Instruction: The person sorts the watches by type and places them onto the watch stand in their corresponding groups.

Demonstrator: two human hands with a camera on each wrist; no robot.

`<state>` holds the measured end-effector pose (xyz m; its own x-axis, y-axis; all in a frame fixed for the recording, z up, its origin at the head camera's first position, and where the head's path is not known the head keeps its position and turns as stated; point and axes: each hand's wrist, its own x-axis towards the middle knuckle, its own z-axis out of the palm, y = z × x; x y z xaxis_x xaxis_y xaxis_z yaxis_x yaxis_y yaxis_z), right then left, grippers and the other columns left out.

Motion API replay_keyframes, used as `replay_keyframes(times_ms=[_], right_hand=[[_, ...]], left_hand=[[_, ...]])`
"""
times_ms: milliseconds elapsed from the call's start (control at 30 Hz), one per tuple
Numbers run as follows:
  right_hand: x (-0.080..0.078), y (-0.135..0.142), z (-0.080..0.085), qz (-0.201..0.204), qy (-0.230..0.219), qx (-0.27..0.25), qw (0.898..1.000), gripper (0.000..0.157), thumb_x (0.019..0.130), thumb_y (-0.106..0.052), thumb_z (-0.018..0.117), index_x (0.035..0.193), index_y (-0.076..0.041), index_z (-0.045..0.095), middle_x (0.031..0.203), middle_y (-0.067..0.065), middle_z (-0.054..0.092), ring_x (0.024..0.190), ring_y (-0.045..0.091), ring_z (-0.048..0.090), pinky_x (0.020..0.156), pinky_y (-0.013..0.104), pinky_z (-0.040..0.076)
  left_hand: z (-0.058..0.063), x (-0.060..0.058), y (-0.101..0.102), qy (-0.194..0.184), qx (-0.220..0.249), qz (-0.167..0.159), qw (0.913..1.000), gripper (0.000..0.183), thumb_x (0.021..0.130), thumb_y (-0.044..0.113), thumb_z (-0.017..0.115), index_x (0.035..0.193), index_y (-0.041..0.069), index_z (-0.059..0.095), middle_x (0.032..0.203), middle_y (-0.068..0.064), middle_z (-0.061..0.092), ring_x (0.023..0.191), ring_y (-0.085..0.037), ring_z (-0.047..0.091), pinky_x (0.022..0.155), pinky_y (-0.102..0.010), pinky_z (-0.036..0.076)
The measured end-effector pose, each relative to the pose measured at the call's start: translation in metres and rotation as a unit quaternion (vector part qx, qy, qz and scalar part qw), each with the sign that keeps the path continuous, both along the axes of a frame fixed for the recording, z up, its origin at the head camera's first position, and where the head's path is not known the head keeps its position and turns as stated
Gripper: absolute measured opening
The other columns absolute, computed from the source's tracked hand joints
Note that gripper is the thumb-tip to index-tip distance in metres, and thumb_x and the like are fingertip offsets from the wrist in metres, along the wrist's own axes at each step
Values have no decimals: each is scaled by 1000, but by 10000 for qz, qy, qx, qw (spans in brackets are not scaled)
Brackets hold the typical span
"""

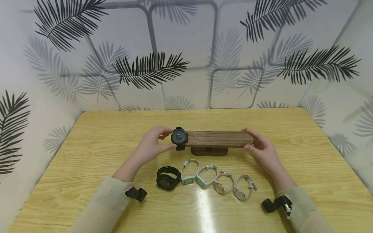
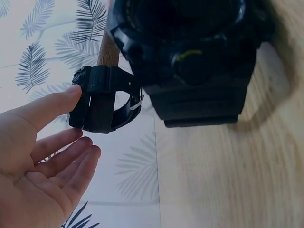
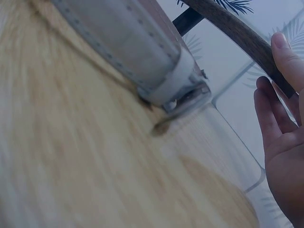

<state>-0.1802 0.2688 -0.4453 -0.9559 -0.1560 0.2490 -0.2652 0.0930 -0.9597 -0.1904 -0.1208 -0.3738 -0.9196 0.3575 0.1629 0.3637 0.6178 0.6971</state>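
Observation:
A dark brown wooden watch stand point(image 1: 217, 139), a long bar on a short base, stands on the table. Round the bar's left end sits a black digital watch point(image 1: 179, 137), dial facing the head camera. My left hand point(image 1: 152, 143) pinches this watch, thumb low and fingers high on its left side; the left wrist view shows the thumb point(image 2: 73, 90) against the case. At the far end my right hand point(image 1: 260, 149) grips the bar's right tip between thumb and fingers. In the right wrist view, the bar point(image 3: 247, 40) runs into that hand.
In front of the stand lie a second black watch point(image 1: 166, 183), a mint watch point(image 1: 188, 179), another mint watch point(image 1: 201, 182), a pale rose-toned watch point(image 1: 219, 188) and a whitish watch point(image 1: 239, 194). A leaf-patterned wall point(image 1: 186, 87) borders the wooden table point(image 1: 116, 121) behind.

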Motion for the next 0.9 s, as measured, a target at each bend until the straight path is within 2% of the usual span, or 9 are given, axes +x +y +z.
replay_keyframes(times_ms=[267,433,900], right_hand=[[0,0,0,2,-12,5,10000,56,91,-1,62,144,-4,42,145,6,45,125,10,47,92,19,47],[0,0,0,-3,-5,7,10000,56,91,0,62,144,-4,42,145,6,45,125,10,47,93,19,47],[-1,0,-1,-1,7,-3,10000,56,91,0,62,144,-4,42,145,6,45,125,10,47,92,20,48]], left_hand=[[6,-3,5,269,-525,-294,9978,59,82,27,77,133,6,55,132,-10,55,118,-31,51,98,-46,44],[8,-4,11,357,-704,-437,9959,59,83,27,77,134,7,54,133,-11,53,124,-29,47,103,-46,40],[10,-5,34,700,-1006,-687,9901,57,83,23,77,131,2,56,124,-10,56,110,-24,54,91,-36,49]])
